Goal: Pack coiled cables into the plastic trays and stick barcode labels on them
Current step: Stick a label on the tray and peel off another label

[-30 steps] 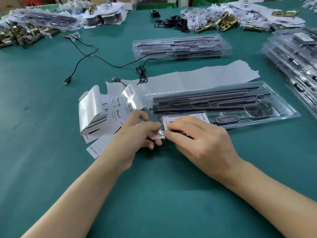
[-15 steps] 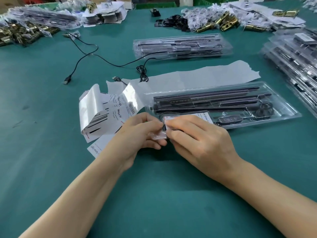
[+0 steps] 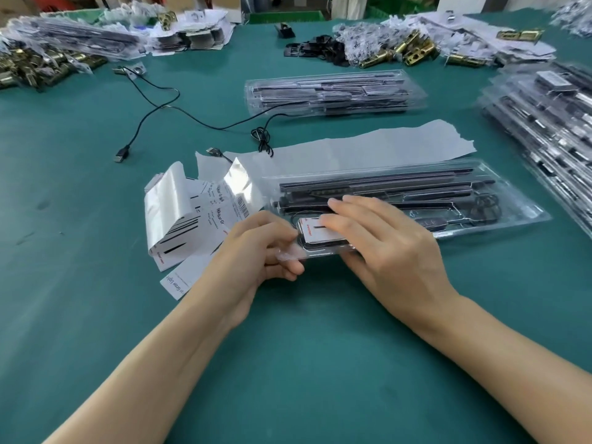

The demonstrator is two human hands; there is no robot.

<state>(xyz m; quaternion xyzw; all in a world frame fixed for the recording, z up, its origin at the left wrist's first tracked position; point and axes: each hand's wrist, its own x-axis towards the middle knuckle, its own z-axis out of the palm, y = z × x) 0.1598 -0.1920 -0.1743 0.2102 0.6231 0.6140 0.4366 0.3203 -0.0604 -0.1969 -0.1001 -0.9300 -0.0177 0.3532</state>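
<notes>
Our left hand (image 3: 256, 251) pinches the near-left corner of the long clear plastic tray of black cables (image 3: 512, 216), lying on the green table (image 3: 96, 299) from centre toward 3 o'clock. Our right hand (image 3: 387, 248) presses straight, close-set fingers on the white barcode label (image 3: 315, 234) there. Loose white label sheets (image 3: 179, 219) lie at 9 o'clock.

Just left of the clear plastic tray (image 3: 538, 216), a white paper label slip (image 3: 179, 280) reads "Grow Light"; neighbouring print is blurred.

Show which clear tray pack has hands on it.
The single tray nearest the person: right hand presses a white label onto it, left hand grips its end. The centre stack and right stack lie untouched.
</notes>
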